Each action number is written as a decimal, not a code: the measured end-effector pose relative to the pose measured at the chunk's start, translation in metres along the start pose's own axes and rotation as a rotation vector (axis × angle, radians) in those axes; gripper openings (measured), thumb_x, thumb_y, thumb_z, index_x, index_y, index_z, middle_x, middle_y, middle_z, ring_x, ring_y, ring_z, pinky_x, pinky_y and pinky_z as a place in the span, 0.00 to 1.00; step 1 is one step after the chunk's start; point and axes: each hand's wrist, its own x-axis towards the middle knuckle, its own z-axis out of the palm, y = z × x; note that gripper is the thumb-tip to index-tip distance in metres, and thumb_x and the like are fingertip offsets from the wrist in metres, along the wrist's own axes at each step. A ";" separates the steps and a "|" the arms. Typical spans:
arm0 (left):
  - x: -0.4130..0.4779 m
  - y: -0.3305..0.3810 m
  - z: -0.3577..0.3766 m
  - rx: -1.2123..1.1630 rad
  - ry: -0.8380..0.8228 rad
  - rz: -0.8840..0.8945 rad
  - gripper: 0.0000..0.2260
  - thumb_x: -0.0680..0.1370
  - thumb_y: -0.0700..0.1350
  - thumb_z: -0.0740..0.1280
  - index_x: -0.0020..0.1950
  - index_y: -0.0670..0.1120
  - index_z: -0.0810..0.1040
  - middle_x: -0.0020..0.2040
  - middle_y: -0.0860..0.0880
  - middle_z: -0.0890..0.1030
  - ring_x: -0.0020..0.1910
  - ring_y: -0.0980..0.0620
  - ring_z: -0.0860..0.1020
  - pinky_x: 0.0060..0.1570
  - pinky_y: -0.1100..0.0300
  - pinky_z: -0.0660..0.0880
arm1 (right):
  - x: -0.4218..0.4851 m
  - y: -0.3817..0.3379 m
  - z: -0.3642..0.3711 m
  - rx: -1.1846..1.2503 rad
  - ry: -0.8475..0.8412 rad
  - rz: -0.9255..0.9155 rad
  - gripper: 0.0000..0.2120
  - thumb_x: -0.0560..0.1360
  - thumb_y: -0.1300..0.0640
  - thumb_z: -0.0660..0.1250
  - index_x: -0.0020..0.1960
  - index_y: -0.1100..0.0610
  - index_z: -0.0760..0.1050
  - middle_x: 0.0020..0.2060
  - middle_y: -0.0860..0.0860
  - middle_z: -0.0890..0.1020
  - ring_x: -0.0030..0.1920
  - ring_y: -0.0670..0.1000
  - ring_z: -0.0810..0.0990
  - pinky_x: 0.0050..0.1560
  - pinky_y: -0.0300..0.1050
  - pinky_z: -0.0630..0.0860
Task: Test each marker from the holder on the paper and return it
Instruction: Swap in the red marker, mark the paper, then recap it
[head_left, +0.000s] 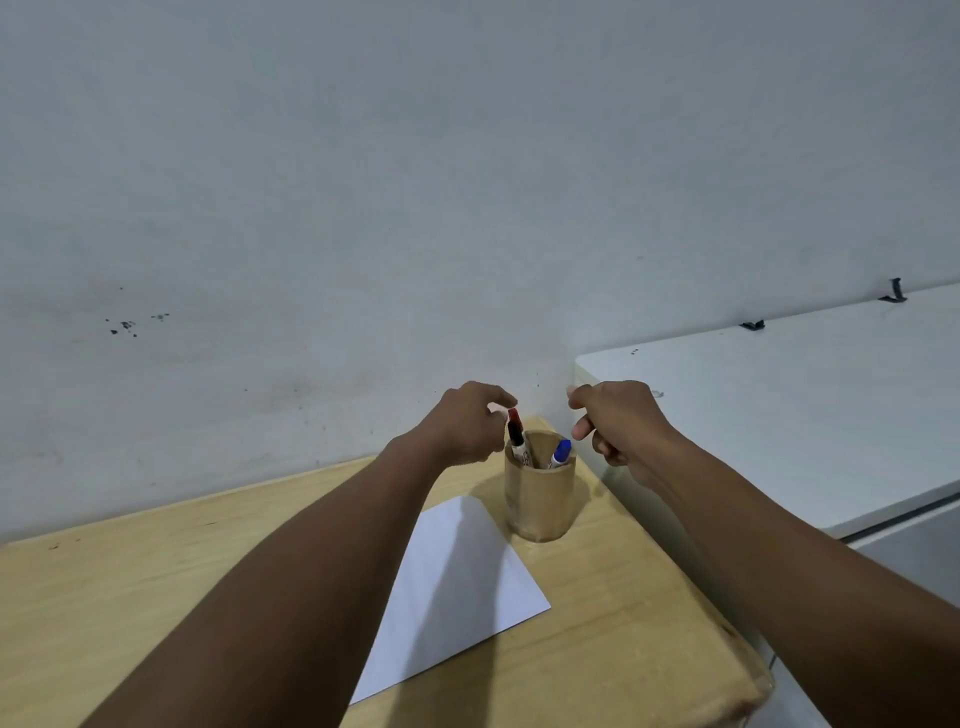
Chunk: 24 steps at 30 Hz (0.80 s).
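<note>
Wooden holder (540, 499) upright on table (130, 597), near far right corner, just beyond white paper (457, 592). Red-capped marker (516, 434) and blue-capped marker (561, 453) stand inside holder. Left hand (467, 426) beside red marker cap, fingers curled, thumb and forefinger apart, not gripping. Right hand (618, 421) above holder's right side, loosely curled, holding nothing.

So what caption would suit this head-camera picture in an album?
Left hand at the red-capped marker in a round wooden holder, right hand hovering, white paper blank.
</note>
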 end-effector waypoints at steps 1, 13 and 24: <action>0.001 -0.002 0.002 0.033 -0.011 0.014 0.14 0.83 0.41 0.61 0.65 0.49 0.79 0.42 0.45 0.83 0.32 0.52 0.80 0.28 0.68 0.74 | 0.000 0.000 0.001 -0.002 -0.006 -0.005 0.13 0.81 0.53 0.66 0.55 0.64 0.80 0.33 0.55 0.84 0.23 0.50 0.68 0.20 0.34 0.62; -0.016 -0.010 -0.041 -0.136 0.259 0.036 0.09 0.79 0.49 0.71 0.47 0.43 0.83 0.38 0.48 0.87 0.35 0.51 0.86 0.33 0.63 0.76 | -0.020 -0.028 0.035 0.103 -0.119 -0.118 0.12 0.80 0.52 0.68 0.50 0.62 0.82 0.29 0.53 0.82 0.19 0.48 0.69 0.22 0.37 0.61; -0.095 -0.078 -0.132 -0.687 0.278 -0.130 0.08 0.81 0.43 0.69 0.50 0.39 0.82 0.38 0.45 0.84 0.36 0.47 0.83 0.42 0.55 0.77 | -0.078 -0.036 0.172 0.507 -0.606 0.239 0.30 0.73 0.30 0.67 0.53 0.58 0.79 0.33 0.53 0.81 0.21 0.47 0.69 0.19 0.35 0.59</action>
